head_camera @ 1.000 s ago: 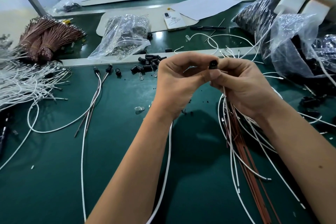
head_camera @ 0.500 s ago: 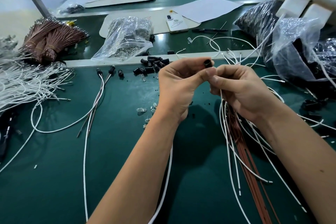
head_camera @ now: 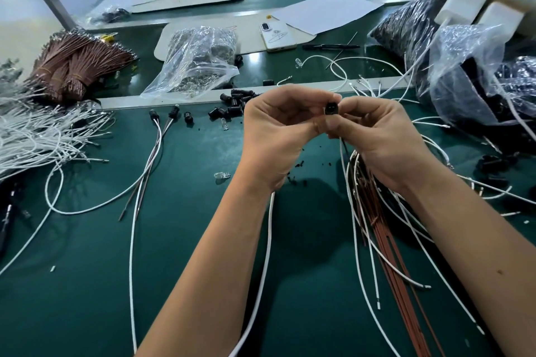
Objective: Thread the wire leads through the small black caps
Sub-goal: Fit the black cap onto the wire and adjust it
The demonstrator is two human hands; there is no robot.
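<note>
A small black cap (head_camera: 331, 109) is held up above the green table between both hands, its open end facing me. My left hand (head_camera: 275, 136) pinches it from the left with thumb and fingers. My right hand (head_camera: 383, 136) pinches it from the right and also grips wire leads (head_camera: 346, 151) that hang down from under the fingers. A white wire (head_camera: 268, 240) trails down below my left wrist. More loose black caps (head_camera: 235, 103) lie in a small heap just beyond my left hand.
Loose white and brown wires (head_camera: 385, 240) spread under my right arm. Finished capped leads (head_camera: 156, 136) lie left of centre. A white wire pile (head_camera: 40, 133) and brown wire bundles (head_camera: 75, 66) sit far left. Plastic bags (head_camera: 200, 61) and dark bags (head_camera: 475, 75) stand behind.
The cap has turned so its open end now faces me, and both hands have shifted slightly as the fingers closed in around it.
</note>
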